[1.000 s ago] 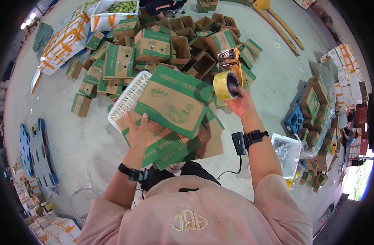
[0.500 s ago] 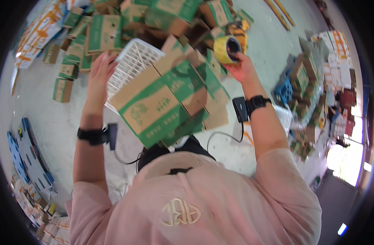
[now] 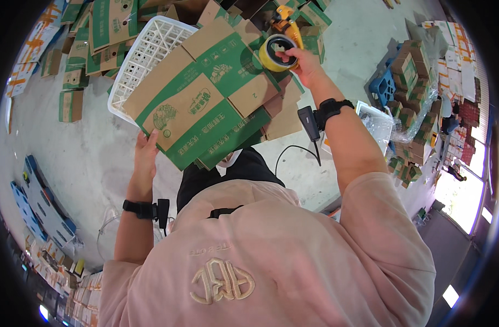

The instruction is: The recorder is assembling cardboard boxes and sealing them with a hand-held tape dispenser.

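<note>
A stack of flattened green-and-brown cardboard boxes (image 3: 206,103) lies over a white plastic crate (image 3: 151,46) in front of me. At the stack's lower left corner is my left hand (image 3: 145,155), its fingers stretched and apart, the tips touching the cardboard edge. My right hand (image 3: 306,65) grips an orange tape dispenser (image 3: 285,24) by its yellow tape roll (image 3: 268,59), fingers reaching into the core. The dispenser is above the stack's far right corner. What the fingers do under the roll is hidden.
More green-and-brown boxes (image 3: 116,24) lie heaped beyond the crate. Blue pallets (image 3: 40,201) stand at the left. On the right are a white foam box (image 3: 375,122), a blue crate (image 3: 383,84) and opened cartons (image 3: 407,71).
My left hand has come down from the crate's far left side to the near left corner of the cardboard. The right hand keeps the tape dispenser, now over the stack's far right corner.
</note>
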Available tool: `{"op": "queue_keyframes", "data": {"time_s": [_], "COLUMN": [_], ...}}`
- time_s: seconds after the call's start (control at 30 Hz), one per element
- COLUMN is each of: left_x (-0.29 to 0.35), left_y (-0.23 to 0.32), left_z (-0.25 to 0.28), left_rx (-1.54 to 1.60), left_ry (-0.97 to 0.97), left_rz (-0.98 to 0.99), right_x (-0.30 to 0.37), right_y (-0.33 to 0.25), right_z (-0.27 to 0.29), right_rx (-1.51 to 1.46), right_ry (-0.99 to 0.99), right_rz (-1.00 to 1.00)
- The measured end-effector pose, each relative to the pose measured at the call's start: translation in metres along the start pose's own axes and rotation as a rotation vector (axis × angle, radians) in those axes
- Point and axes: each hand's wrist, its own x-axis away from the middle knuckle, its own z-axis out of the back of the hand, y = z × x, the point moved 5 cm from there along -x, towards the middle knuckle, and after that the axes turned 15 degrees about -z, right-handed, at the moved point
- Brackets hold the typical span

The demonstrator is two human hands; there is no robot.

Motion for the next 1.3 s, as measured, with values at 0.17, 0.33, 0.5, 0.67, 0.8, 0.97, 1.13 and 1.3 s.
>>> {"op": "queue_keyframes", "data": {"time_s": [0.17, 0.33, 0.5, 0.67, 0.8, 0.97, 1.13, 1.3], "left_x": [0.005, 0.008, 0.018, 0.027, 0.036, 0.070, 0.044, 0.052], "left_y": [-0.014, -0.005, 0.028, 0.141, 0.178, 0.224, 0.220, 0.232], "left_z": [-0.034, -0.043, -0.012, -0.027, -0.011, -0.054, -0.075, -0.079], "left_rx": [0.028, 0.060, 0.118, 0.125, -0.103, -0.096, -0.109, -0.008], "left_ry": [-0.024, 0.014, 0.010, -0.391, -0.358, -0.241, -0.135, -0.252], "left_rz": [0.172, 0.138, -0.154, -0.147, -0.454, -0.841, -0.690, -0.695], "right_x": [-0.002, 0.014, 0.065, 0.076, 0.142, 0.235, 0.280, 0.225], "right_y": [0.017, 0.040, 0.096, 0.084, 0.024, 0.043, 0.025, -0.001], "right_z": [0.004, 0.032, 0.062, 0.112, 0.096, 0.011, -0.029, -0.006], "right_rx": [-0.004, -0.037, -0.391, -0.709, 0.151, 0.691, 1.052, 0.989], "right_ry": [-0.087, -0.150, -0.260, -0.003, 0.208, -0.152, -0.264, -0.266], "right_rz": [-0.044, -0.089, -0.136, -0.116, 0.241, 0.430, 0.446, 0.351]}}
